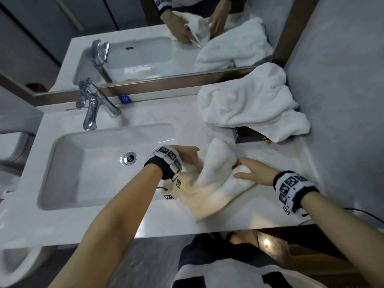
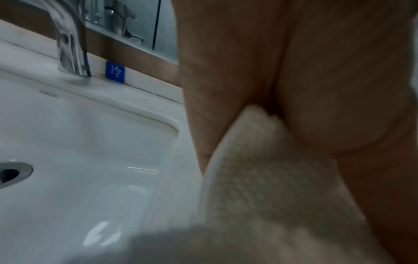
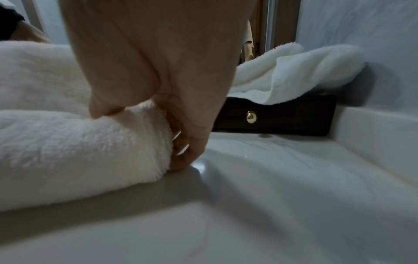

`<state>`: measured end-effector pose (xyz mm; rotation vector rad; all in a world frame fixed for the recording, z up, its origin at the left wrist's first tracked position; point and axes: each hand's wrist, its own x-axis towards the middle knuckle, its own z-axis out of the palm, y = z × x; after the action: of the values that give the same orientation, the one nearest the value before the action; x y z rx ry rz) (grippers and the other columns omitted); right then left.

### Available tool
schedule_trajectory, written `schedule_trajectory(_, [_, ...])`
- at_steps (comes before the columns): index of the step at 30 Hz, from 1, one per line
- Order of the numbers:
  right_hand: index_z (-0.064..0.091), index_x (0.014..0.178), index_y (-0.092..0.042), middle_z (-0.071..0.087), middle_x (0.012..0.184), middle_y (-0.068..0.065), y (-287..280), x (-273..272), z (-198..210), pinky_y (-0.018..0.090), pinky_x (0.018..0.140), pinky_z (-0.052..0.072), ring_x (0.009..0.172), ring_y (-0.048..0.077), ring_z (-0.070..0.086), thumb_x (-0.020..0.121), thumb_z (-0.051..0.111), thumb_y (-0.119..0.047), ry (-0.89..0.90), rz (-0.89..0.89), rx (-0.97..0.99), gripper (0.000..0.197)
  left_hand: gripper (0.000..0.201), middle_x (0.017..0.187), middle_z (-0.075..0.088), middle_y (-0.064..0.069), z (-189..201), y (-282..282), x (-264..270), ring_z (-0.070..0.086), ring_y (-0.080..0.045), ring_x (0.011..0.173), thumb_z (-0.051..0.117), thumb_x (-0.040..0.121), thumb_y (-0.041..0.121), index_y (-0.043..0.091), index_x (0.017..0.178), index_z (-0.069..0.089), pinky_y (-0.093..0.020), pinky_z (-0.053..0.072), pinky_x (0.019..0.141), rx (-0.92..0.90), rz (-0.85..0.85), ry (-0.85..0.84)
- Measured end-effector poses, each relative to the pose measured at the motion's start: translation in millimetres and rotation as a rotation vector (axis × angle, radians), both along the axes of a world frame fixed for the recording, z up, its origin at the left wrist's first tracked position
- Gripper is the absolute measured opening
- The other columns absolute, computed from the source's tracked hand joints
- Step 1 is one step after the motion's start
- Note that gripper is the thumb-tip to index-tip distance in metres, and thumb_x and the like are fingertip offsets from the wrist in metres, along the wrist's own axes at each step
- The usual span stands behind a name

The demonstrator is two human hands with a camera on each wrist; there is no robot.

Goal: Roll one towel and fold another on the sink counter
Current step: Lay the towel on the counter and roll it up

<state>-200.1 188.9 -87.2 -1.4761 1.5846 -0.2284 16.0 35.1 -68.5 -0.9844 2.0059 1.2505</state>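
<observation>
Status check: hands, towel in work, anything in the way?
Left hand grips near towel, one end lifted. Right hand pinches its rolled edge on the counter. Second towel heaped on a dark box, behind, apart.

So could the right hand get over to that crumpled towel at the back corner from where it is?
Probably yes. Bare counter lies between the right hand and the crumpled towel, but that hand is busy pinching the small towel.

The towel (image 1: 216,175) at centre frame is thick white terry cloth — fluffy, matt. The counter (image 1: 270,154) is glossy marbled stone, the basin (image 1: 68,163) smooth glazed ceramic, the tap (image 1: 91,107) at upper left polished chrome — the box (image 3: 282,116) dark lacquered wood.
</observation>
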Motion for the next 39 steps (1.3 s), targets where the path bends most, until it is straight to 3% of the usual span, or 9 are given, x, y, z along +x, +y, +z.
schedule_trajectory(5, [0.053,0.119,-0.013,0.057,0.118,0.000,-2,0,-1,0.022,0.088,0.037,0.107,0.013,0.053,0.090,0.061,-0.028,-0.012,-0.008,0.009,0.034,0.039,0.090,0.068,-0.002,8,-3,2,0.060,-0.018,0.085,0.061,0.083,0.051,0.013,0.084,0.065,-0.037,0.046,0.089,-0.085,0.139,0.027])
schedule_trajectory(8, [0.055,0.118,-0.013,0.059,0.120,0.002,-3,-2,-3,0.027,0.096,0.040,0.111,0.015,0.053,0.089,0.062,-0.028,-0.001,-0.011,0.028,0.034,0.030,0.086,0.060,-0.006,14,-19,8,0.057,-0.022,0.084,0.052,0.093,0.034,0.010,0.075,0.057,-0.033,0.042,0.075,-0.279,0.221,0.052])
schedule_trajectory(10, [0.056,0.119,-0.015,0.057,0.125,-0.001,-2,-2,-5,0.025,0.099,0.038,0.115,0.013,0.051,0.088,0.063,-0.028,-0.016,-0.010,0.037,0.034,0.020,0.091,0.063,-0.011,23,-35,15,0.060,-0.029,0.092,0.057,0.088,0.025,0.005,0.085,0.061,-0.031,0.041,0.072,-0.429,0.286,0.056])
schedule_trajectory(13, [0.056,0.120,-0.020,0.053,0.123,-0.007,-2,-1,-4,0.018,0.091,0.033,0.113,0.007,0.048,0.088,0.063,-0.032,-0.015,-0.024,0.066,0.035,0.031,0.112,0.061,-0.020,32,-62,24,0.059,-0.036,0.104,0.063,0.084,0.021,0.001,0.108,0.062,-0.039,0.046,0.082,-0.635,0.464,0.021])
schedule_trajectory(16, [0.056,0.122,-0.021,0.053,0.124,-0.006,-3,0,-4,0.017,0.091,0.032,0.117,0.008,0.047,0.088,0.063,-0.033,-0.014,-0.036,0.075,0.037,0.031,0.117,0.060,-0.023,41,-83,28,0.057,-0.040,0.108,0.051,0.083,0.003,0.001,0.113,0.061,-0.045,0.048,0.088,-0.838,0.604,0.097])
schedule_trajectory(20, [0.055,0.124,-0.019,0.052,0.128,-0.004,-3,2,-5,0.016,0.094,0.031,0.121,0.010,0.046,0.089,0.062,-0.033,-0.012,-0.025,0.073,0.039,0.066,0.153,0.030,-0.008,42,-91,26,0.026,-0.034,0.139,0.050,0.078,-0.005,0.010,0.141,0.039,-0.047,0.032,0.108,-0.965,0.620,0.237])
schedule_trajectory(23, [0.055,0.125,-0.019,0.053,0.129,-0.002,-3,1,-5,0.018,0.095,0.032,0.122,0.010,0.046,0.089,0.062,-0.033,-0.017,-0.015,0.079,0.039,0.065,0.157,0.020,-0.008,35,-79,26,0.017,-0.032,0.143,0.056,0.081,0.002,0.014,0.141,0.036,-0.054,0.027,0.111,-0.907,0.692,0.192])
schedule_trajectory(33, [0.057,0.118,-0.026,0.056,0.125,-0.005,0,-4,-13,0.021,0.093,0.035,0.115,0.009,0.050,0.086,0.064,-0.039,0.002,0.000,0.031,0.036,0.060,0.142,0.037,-0.022,-9,16,52,0.042,-0.037,0.130,0.053,0.092,0.019,-0.005,0.139,0.024,-0.042,0.038,0.106,-0.396,0.949,-0.127])
schedule_trajectory(39, [0.062,0.110,-0.023,0.044,0.113,-0.004,11,-4,-10,0.025,0.090,0.036,0.102,0.011,0.041,0.081,0.070,-0.038,0.090,-0.024,-0.158,0.034,0.058,0.136,0.048,-0.018,-22,64,67,0.050,-0.033,0.124,0.057,0.091,0.020,0.000,0.138,0.031,-0.038,0.043,0.102,-0.281,0.997,-0.035])
